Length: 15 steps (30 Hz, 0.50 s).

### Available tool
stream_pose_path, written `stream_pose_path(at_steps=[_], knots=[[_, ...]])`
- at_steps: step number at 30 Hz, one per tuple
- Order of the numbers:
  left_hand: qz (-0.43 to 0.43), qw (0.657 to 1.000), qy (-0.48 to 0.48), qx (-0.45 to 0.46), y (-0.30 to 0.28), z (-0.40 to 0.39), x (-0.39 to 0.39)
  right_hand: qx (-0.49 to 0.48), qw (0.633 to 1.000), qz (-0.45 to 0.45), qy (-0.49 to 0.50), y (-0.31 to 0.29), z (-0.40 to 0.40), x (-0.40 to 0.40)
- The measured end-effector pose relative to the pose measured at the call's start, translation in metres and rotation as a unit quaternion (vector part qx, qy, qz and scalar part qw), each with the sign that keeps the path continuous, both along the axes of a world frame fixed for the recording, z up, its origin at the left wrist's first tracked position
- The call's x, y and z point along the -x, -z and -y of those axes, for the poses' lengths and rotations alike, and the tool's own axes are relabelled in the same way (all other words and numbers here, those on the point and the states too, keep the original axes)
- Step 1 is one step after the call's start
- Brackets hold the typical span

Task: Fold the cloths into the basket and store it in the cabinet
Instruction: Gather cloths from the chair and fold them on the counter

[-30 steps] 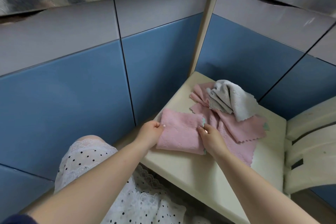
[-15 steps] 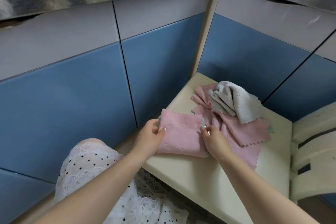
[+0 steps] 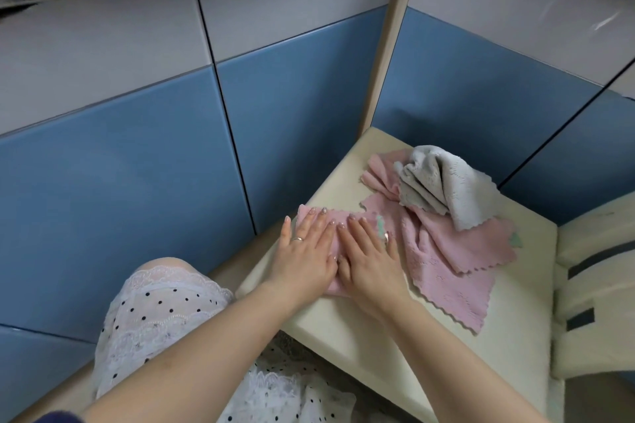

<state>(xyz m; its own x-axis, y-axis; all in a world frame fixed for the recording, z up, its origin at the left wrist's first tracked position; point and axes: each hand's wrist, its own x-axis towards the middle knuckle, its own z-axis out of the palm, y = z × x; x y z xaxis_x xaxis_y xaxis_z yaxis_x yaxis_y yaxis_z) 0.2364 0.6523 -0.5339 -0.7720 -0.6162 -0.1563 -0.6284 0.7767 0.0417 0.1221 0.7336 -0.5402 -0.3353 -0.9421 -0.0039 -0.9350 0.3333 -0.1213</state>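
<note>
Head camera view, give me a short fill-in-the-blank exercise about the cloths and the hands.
1. Both hands, left hand and right hand, press flat on the folded ____ cloth.
2. The crumpled grey cloth lies on top of ____ cloths.
3. The cloths lie on a cream ____.

Missing words: pink; pink; chair seat

Soft even daylight, wide-angle edge distortion

Both flat hands (image 3: 338, 256) on folded pink cloth (image 3: 338, 216)
</note>
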Motion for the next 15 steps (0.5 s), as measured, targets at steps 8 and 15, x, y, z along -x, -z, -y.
stream_pose_path(at_steps=[8,15], knots=[[-0.012,0.999,-0.029,-0.019,0.0009,0.005,-0.0055,-0.027,0.997,0.035,0.061,0.002,-0.0072,0.0042],[-0.031,0.998,-0.044,-0.036,0.0017,0.0046,-0.0073,-0.042,0.995,0.051,0.068,-0.0046,-0.0055,0.0021]])
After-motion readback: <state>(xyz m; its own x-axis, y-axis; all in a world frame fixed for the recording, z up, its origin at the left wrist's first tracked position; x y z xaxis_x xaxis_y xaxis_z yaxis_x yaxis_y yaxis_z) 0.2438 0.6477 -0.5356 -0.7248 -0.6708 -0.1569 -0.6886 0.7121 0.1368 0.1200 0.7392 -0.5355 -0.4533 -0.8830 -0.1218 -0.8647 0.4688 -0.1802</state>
